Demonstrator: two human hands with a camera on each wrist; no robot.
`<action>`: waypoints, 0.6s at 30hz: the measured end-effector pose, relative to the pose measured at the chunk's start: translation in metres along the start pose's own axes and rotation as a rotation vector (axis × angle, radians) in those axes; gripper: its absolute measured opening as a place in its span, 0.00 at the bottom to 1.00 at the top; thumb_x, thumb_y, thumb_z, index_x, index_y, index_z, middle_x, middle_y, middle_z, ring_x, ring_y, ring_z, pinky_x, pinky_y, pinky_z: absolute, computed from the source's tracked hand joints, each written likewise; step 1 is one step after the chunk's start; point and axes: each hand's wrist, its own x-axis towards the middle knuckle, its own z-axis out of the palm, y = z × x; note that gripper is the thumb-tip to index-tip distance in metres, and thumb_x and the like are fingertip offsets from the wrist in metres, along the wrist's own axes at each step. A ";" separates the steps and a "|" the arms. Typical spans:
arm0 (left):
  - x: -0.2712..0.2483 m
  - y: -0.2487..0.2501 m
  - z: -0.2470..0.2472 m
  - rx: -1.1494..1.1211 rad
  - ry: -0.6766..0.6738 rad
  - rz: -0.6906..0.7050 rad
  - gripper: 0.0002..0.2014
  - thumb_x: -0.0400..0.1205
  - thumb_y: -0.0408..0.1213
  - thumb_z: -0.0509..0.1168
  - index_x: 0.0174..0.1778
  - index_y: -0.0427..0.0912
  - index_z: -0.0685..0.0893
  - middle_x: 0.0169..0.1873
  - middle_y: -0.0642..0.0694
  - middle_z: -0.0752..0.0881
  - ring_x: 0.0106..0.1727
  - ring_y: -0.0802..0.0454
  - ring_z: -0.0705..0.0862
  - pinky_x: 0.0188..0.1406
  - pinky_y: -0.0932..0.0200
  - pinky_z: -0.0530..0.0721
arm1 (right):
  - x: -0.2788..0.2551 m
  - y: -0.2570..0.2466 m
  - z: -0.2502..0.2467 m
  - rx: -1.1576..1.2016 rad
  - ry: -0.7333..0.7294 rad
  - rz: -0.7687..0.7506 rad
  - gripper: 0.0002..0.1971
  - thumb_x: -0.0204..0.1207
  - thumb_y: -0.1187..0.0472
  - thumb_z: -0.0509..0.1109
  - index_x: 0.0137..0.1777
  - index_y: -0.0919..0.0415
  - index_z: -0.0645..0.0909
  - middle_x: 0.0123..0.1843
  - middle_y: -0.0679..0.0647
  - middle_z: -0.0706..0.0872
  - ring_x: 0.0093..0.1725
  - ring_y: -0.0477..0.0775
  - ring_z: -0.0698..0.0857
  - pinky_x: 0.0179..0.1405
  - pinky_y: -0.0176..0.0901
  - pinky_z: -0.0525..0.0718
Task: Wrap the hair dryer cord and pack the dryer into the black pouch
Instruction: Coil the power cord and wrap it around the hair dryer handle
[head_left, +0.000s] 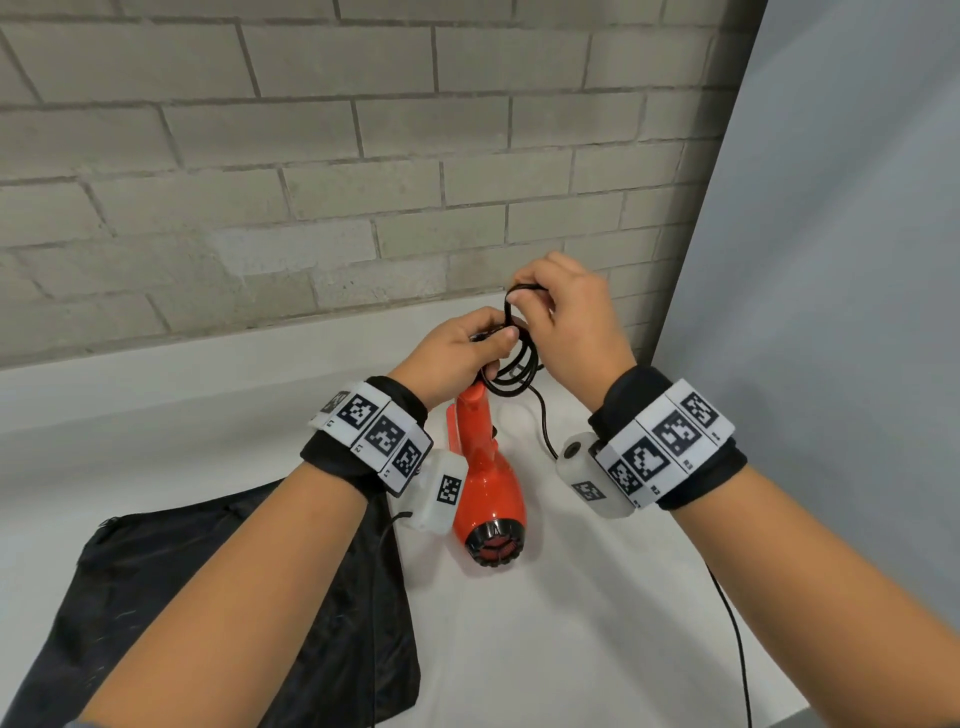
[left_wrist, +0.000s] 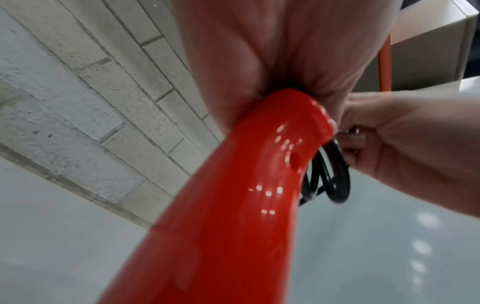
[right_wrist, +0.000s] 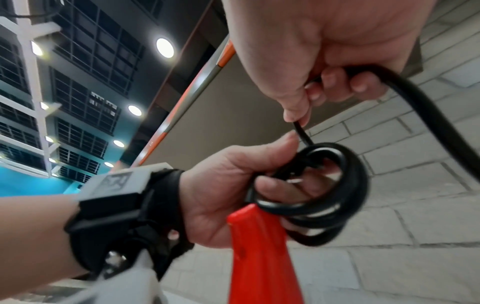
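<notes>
A glossy red hair dryer hangs nozzle toward me above the white table. My left hand grips several black cord coils at the end of the dryer's handle. Just above it, my right hand pinches a strand of the cord. The free length of cord runs down past my right wrist and off the table's front edge. The black pouch lies flat at lower left, partly under my left forearm.
A grey brick wall stands close behind the table. A grey panel closes off the right side. White tabletop shows in front of the dryer and to its right.
</notes>
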 end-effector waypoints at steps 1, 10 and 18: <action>0.001 -0.001 0.001 -0.013 0.010 0.008 0.05 0.82 0.39 0.59 0.48 0.47 0.81 0.31 0.45 0.76 0.27 0.55 0.72 0.23 0.66 0.69 | -0.003 -0.003 0.000 0.018 0.015 -0.010 0.06 0.75 0.70 0.64 0.42 0.69 0.82 0.39 0.54 0.77 0.38 0.48 0.75 0.37 0.26 0.71; 0.002 -0.012 0.003 -0.215 0.129 0.120 0.10 0.82 0.29 0.57 0.47 0.49 0.78 0.34 0.50 0.77 0.22 0.65 0.72 0.22 0.73 0.71 | -0.039 0.007 -0.001 0.132 0.101 0.026 0.07 0.76 0.64 0.63 0.42 0.65 0.81 0.35 0.47 0.77 0.37 0.32 0.75 0.37 0.20 0.70; 0.003 -0.016 0.004 -0.201 0.112 0.114 0.09 0.85 0.34 0.53 0.49 0.49 0.78 0.34 0.50 0.75 0.23 0.64 0.73 0.26 0.73 0.70 | -0.059 0.027 0.002 0.143 0.059 0.140 0.07 0.78 0.62 0.62 0.43 0.65 0.79 0.28 0.35 0.73 0.30 0.36 0.73 0.31 0.23 0.68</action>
